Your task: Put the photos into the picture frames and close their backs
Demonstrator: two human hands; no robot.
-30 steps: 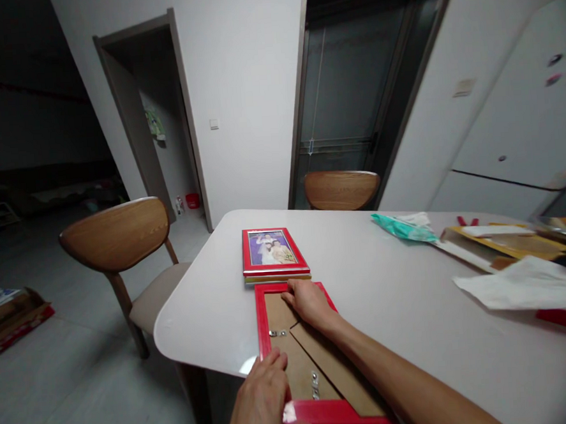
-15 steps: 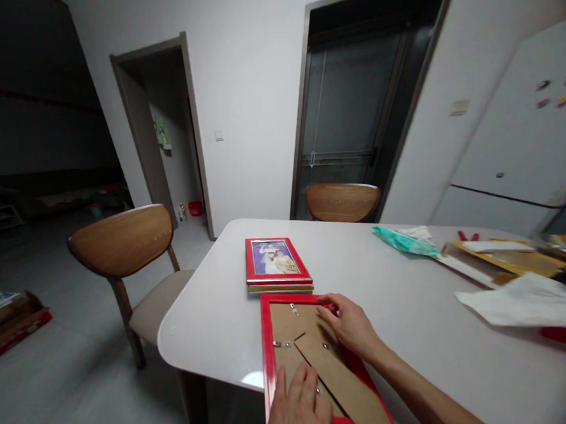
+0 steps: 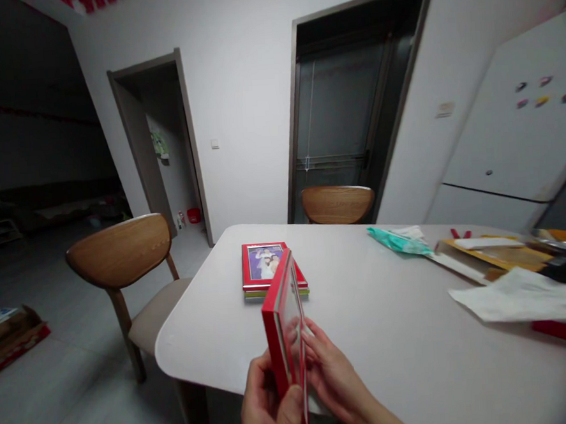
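The left hand [image 3: 261, 402] is closed in a grip low in the view, fingers curled on the outer side and thumb pressing toward the right, its wrist cut off by the lower edge. Just beside it, the right hand [image 3: 334, 378] points its partly hidden fingers up and leftward, the bare forearm [image 3: 379, 420] slanting in from the lower right.

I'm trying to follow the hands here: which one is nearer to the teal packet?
The right hand. The teal packet lies farther across the table, ahead of it and to its right. The left hand, gripping the red frame, is farther away, to the left.
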